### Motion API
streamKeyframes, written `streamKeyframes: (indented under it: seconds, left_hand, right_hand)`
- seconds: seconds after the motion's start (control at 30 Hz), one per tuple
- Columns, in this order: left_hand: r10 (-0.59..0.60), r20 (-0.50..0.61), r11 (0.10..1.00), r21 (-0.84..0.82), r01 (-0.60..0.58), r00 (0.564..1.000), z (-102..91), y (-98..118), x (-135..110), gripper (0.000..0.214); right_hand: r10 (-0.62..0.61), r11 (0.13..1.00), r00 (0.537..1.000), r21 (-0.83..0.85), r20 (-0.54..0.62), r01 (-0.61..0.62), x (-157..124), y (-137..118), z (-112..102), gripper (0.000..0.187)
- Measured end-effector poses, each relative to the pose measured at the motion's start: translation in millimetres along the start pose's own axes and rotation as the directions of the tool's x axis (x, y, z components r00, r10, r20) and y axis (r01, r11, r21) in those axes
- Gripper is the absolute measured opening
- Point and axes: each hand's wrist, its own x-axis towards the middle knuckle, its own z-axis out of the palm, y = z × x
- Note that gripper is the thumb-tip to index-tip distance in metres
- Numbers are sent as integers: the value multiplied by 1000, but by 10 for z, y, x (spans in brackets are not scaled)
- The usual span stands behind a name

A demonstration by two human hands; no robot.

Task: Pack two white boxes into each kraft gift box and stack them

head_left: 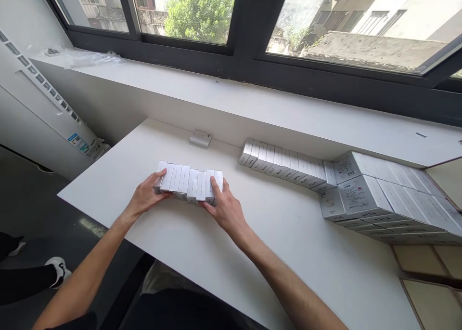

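A row of several small white boxes (183, 179) stands side by side on the table, their tops slightly uneven. My left hand (147, 190) grips the left end of this row, thumb and fingers around the end boxes. At the right end, my right hand (224, 200) presses on the row with its fingers over the last boxes. The undersides of the boxes and some fingertips are hidden. Farther back, a single silver-white box (201, 138) lies flat near the wall, apart from both hands.
A longer row of similar boxes (285, 164) runs along the wall to the right. It meets a large stack of boxes (368, 195). A white table (119, 161) ends at the left and front. Crumpled clear plastic (86, 59) lies on the windowsill. Another person's shoe (58, 271) shows at lower left.
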Motion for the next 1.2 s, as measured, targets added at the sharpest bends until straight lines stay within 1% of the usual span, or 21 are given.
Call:
streamKeyframes:
  seconds: [0.1,0.17,0.27,0.3,0.37,0.43,0.5,0.57,0.63,0.7,0.73,0.77,0.8,0.83,0.87,0.93,0.97,1.03,1.1,1.13,1.2]
  left_hand:
    - [35,7,998,-51,-35,999,165,129,-37,71]
    - [44,1,996,-78,-44,999,303,251,-40,68]
    - [88,-10,987,-134,-89,996,513,525,28,63]
    - [118,-19,980,-159,-120,993,573,650,83,61]
    - [196,-57,957,-208,-203,979,672,957,263,57]
    - [273,-104,925,-243,-291,956,775,1331,536,54]
    - [343,-105,893,-271,-358,934,941,1732,865,54]
    - [427,-21,851,-328,-410,904,1203,2099,1178,58]
    - [449,94,844,-369,-388,888,1522,2373,1402,62]
    - [432,206,860,-389,-331,878,1799,2514,1505,71]
    - [426,227,862,-397,-316,876,1889,2529,1519,74]
    - [428,223,858,-405,-316,876,1935,2506,1516,75]
    - [436,196,851,-407,-331,879,1935,2448,1508,74]
    - [444,154,845,-399,-355,883,1891,2355,1504,73]
    - [450,108,843,-377,-383,886,1811,2231,1513,70]
    - [449,27,857,-295,-422,893,1580,1907,1586,66]
    - [436,-4,873,-241,-424,900,1448,1714,1653,65]
    - [378,-40,918,-116,-380,925,1189,1282,1829,64]
    - [285,-34,959,15,-285,958,965,826,2020,71]
    - [235,-8,969,77,-234,972,875,609,2105,78]
    - [154,111,971,166,-171,982,755,244,2229,91]
  right_hand:
    - [7,1000,996,-4,-91,-8,-182,153,49,78]
    - [19,1000,990,0,-143,-19,-300,282,29,75]
    - [32,999,970,-8,-240,-35,-466,512,-138,69]
    - [36,999,960,-18,-276,-42,-510,605,-243,68]
    - [50,996,937,-49,-345,-71,-559,835,-532,68]
    - [71,991,913,-79,-401,-112,-540,1143,-912,70]
    - [91,983,896,-103,-436,-150,-452,1527,-1323,71]
    - [111,972,905,-144,-411,-184,-333,1933,-1678,68]
    - [162,921,909,-270,-383,-279,-238,2274,-1903,63]
    - [183,882,904,-341,-387,-325,-215,2481,-1978,56]
    - [184,873,900,-355,-396,-334,-238,2526,-1966,53]
    - [176,870,894,-360,-411,-337,-284,2535,-1931,51]
    - [159,867,887,-368,-434,-335,-349,2511,-1877,50]
    - [128,868,875,-375,-466,-326,-432,2462,-1810,50]
    - [84,873,861,-379,-501,-306,-527,2394,-1732,50]
    - [-27,897,835,-382,-550,-223,-737,2240,-1549,49]
    - [-79,910,827,-378,-556,-168,-844,2170,-1440,48]
    - [-148,931,835,-360,-530,-64,-1046,2081,-1179,46]
    - [-171,947,850,-321,-498,3,-1208,2069,-871,44]
    - [-166,956,860,-294,-483,20,-1271,2087,-711,44]
    - [-135,972,879,-233,-458,28,-1365,2147,-412,43]
